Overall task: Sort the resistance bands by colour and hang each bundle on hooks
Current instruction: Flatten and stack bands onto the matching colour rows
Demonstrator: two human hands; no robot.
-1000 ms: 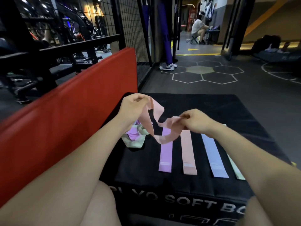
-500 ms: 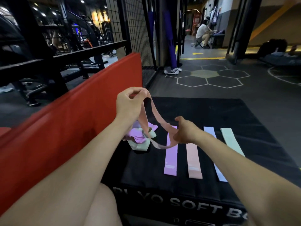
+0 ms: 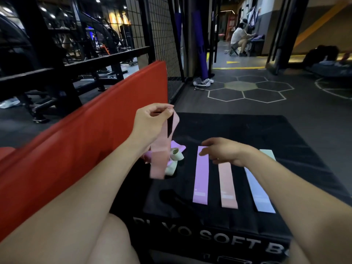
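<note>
Pinching the limp, light pink band (image 3: pixel 160 149) at its top with my left hand (image 3: pixel 152 121), right hand (image 3: pixel 222 151) relaxed, I'd lay it gently by its ends.

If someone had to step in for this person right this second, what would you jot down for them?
Left hand: pinching a pink band by its top, so it hangs over the box.
Right hand: open, holding nothing, hovering over the laid-out strips.
On the black soft box: a purple band, a second pink band, a blue band and a pale green band lie flat side by side. An unsorted pile sits left of them.
Done: one band laid out per colour.
Left: lay the held pink band with its match, sort the pile, hang the bundles. No hooks in view.
</note>
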